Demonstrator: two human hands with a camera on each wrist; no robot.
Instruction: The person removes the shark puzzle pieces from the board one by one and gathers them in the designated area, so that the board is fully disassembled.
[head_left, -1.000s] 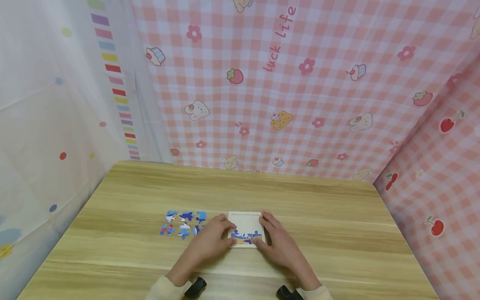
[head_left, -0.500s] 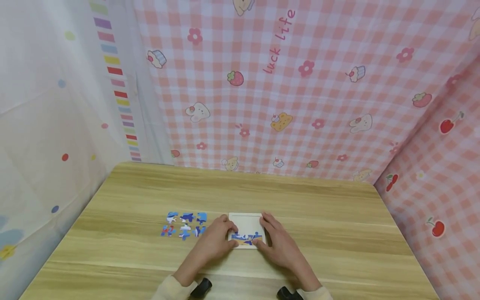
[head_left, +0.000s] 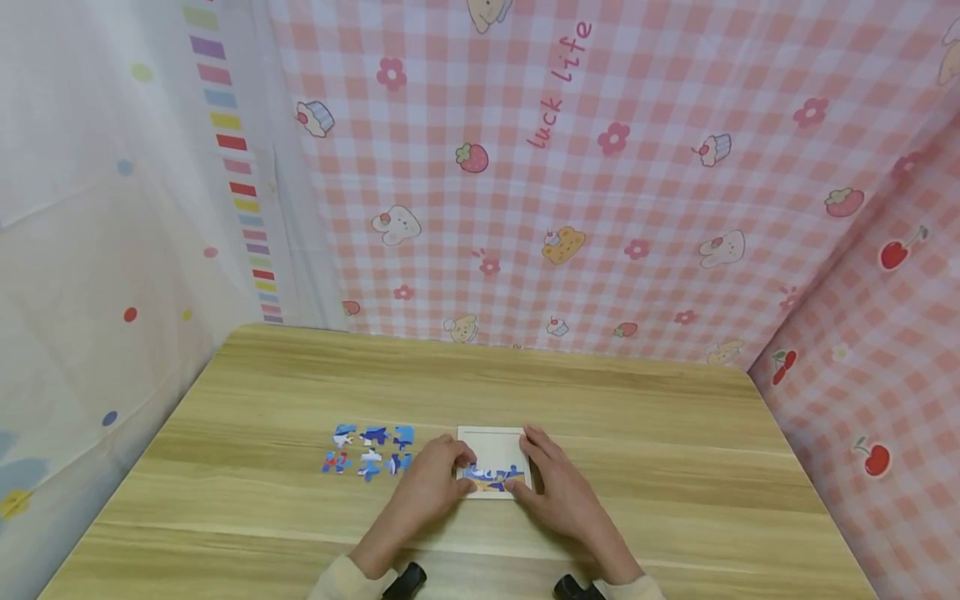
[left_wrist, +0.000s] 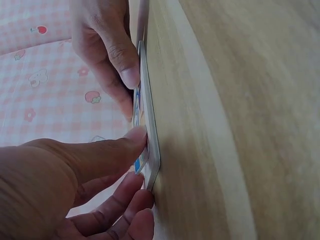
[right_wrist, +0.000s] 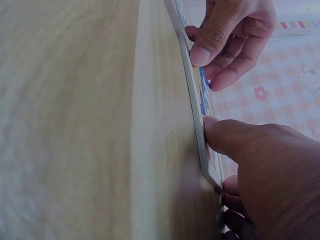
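Note:
A small white-framed puzzle tray [head_left: 492, 446] lies on the table between both hands. Blue and orange jigsaw pieces [head_left: 495, 477] fill its near part, and the far part shows bare white. At the tray's left side, the left hand [head_left: 429, 479] pinches a puzzle piece [left_wrist: 140, 163] between thumb and fingers; in the left wrist view this piece stands tilted over the frame's edge. The right hand [head_left: 558, 483] holds the tray's right side, its thumb pressing the near pieces and its other fingers along the outer edge. Fingers partly hide the tray's sides.
Several loose blue, white and red jigsaw pieces [head_left: 372, 436] lie in two rows left of the tray. The wooden table [head_left: 637, 417] meets a pink checked cloth [head_left: 510, 275] at the back. Pale dotted cloth [head_left: 82, 275] hangs at the left.
The left forearm has shifted slightly right, with its fingers still at the tray's left edge. The right hand keeps its hold, and the whole view has moved down slightly.

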